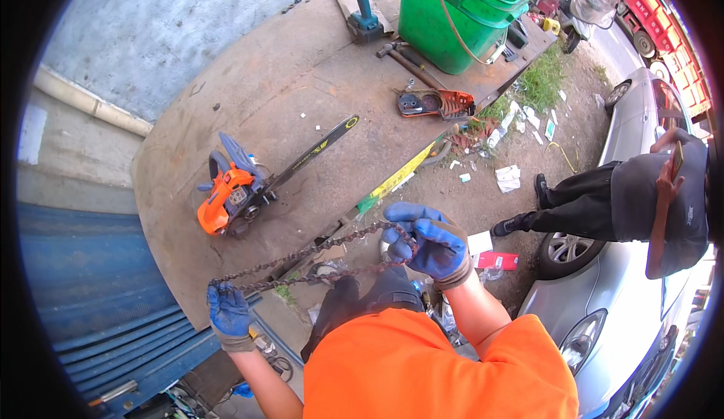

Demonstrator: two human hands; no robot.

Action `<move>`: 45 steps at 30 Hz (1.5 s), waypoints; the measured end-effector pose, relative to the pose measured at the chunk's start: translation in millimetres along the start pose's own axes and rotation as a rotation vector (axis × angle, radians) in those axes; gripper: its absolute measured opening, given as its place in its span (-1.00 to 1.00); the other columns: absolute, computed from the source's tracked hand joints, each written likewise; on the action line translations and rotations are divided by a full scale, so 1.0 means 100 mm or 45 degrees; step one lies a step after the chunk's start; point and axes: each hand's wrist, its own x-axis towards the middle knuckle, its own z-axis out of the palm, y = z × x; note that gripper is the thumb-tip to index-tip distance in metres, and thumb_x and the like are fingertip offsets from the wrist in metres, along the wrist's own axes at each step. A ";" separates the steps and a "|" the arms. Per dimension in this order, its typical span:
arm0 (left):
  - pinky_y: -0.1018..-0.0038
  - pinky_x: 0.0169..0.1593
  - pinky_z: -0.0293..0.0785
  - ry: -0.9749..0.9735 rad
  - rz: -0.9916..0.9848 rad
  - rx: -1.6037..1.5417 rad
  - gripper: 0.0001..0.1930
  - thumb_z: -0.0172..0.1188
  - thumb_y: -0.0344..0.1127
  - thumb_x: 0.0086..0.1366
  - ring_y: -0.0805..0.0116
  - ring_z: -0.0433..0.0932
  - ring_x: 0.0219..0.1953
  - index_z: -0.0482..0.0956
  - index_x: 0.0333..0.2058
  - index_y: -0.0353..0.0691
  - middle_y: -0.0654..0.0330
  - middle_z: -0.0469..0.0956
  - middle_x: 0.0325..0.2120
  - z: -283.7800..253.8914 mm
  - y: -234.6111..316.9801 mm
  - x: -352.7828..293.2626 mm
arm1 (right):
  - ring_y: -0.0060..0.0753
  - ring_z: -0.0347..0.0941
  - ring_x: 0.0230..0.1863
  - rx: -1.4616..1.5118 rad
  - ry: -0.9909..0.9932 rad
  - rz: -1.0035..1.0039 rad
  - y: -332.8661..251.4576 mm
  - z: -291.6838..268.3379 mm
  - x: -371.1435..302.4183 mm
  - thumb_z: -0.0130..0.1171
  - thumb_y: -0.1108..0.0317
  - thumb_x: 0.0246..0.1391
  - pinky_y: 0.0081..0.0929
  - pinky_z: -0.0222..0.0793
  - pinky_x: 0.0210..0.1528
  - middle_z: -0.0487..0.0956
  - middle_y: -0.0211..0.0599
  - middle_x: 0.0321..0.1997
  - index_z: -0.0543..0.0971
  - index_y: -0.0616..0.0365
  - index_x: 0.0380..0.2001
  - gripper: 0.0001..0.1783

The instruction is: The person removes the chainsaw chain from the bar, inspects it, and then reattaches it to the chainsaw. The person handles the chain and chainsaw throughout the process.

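Note:
A dark chainsaw chain [302, 259] is stretched as a long loop between my two blue-gloved hands, over the near edge of the table. My left hand [228, 310] is closed on the loop's left end. Its other end runs through my right hand [430, 242], where the fingers are curled round it. Beyond the chain, an orange and grey chainsaw [232, 193] rests on the table with its guide bar [317, 150] bare, pointing away to the right. An orange and black side cover [435, 104] lies apart from the saw at the table's right side.
On the brown table [256, 102] stand a green bucket [452, 23] and a teal cordless drill [362, 4], with a hammer [411, 64] beside them. A person [641, 193] stands to the right by a silver car [611, 321]. Litter and grass cover the ground beside the table.

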 end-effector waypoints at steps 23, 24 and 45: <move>0.20 0.13 0.49 0.159 -0.011 0.016 -0.70 -0.05 -0.28 0.44 0.24 0.60 0.00 0.59 -0.01 -0.19 0.09 0.63 -0.07 0.07 -0.08 0.05 | -0.49 0.40 -0.30 0.153 0.001 -0.031 0.04 -0.04 0.11 0.17 0.28 0.08 -0.50 0.39 -0.19 0.46 0.05 0.17 0.24 0.31 0.30 -0.27; 0.20 0.13 0.50 0.156 -0.009 0.013 -0.70 -0.06 -0.28 0.44 0.24 0.60 0.00 0.58 0.00 -0.20 0.08 0.63 -0.07 0.07 -0.08 0.05 | -0.48 0.42 -0.28 0.157 0.022 -0.040 0.04 -0.02 0.11 0.16 0.28 0.09 -0.49 0.40 -0.16 0.45 0.06 0.19 0.24 0.30 0.30 -0.27; 0.16 0.13 0.51 0.152 -0.050 -0.045 -0.65 -0.14 -0.25 0.47 0.21 0.61 -0.02 0.57 0.03 -0.20 0.04 0.63 -0.07 0.19 -0.05 0.03 | -0.34 0.50 -0.01 0.261 0.005 -0.078 -0.03 -0.04 0.11 0.10 0.38 0.14 -0.40 0.37 0.08 0.30 0.14 0.32 0.23 0.29 0.31 -0.33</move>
